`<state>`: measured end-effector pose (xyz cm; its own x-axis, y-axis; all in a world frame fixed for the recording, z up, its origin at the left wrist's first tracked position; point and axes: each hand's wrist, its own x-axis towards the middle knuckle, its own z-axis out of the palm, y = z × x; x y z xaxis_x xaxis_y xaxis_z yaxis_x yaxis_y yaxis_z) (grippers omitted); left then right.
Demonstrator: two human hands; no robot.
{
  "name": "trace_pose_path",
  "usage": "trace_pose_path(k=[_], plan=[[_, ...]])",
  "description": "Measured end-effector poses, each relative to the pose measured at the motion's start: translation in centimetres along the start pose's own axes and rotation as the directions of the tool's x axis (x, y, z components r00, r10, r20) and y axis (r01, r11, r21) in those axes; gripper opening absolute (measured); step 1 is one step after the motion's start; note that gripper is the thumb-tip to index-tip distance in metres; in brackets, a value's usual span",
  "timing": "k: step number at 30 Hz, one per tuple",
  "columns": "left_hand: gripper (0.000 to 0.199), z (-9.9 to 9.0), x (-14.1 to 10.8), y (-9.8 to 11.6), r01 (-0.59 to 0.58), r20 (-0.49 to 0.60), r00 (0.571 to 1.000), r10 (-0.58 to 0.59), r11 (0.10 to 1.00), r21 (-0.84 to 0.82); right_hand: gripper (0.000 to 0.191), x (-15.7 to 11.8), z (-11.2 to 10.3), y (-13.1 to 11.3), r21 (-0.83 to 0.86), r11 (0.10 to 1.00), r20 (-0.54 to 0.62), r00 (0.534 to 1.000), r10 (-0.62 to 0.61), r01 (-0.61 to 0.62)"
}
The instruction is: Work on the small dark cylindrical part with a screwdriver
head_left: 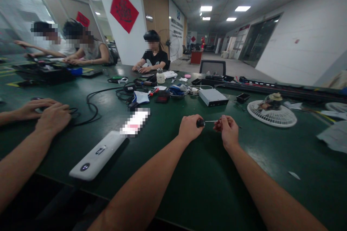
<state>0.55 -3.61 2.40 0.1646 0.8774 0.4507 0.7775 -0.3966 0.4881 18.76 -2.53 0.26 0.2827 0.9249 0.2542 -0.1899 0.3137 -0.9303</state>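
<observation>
My left hand point(191, 129) is closed around the black handle of a screwdriver point(211, 121), above the green table. Its thin metal shaft points right, to the fingertips of my right hand point(230, 130). These fingers are pinched together at the far end of the shaft. Whether a small part sits between them too is hidden. Both hands are raised a little over the near middle of the table. A grey metal box point(213, 97) lies just beyond them, and a white round fan-like grille point(271, 113) with a motor-like piece on it is off to the right.
At left, a co-worker's hands point(51, 117) rest near a black cable point(92, 110). A long white power bank-like device point(99, 155) and a lit screen point(135, 122) lie between us. Cloths, cables and a bottle point(160, 76) crowd the table's middle. Other people sit across.
</observation>
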Motion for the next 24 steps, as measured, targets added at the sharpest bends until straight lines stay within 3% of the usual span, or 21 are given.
trace_pose_path(k=[24], plan=[[0.021,0.14,0.08,-0.14,0.004,0.003,1.0,-0.004,1.0,-0.002,0.045,0.1,-0.17,0.12,0.008,1.0,-0.001,1.0,0.01,-0.01]])
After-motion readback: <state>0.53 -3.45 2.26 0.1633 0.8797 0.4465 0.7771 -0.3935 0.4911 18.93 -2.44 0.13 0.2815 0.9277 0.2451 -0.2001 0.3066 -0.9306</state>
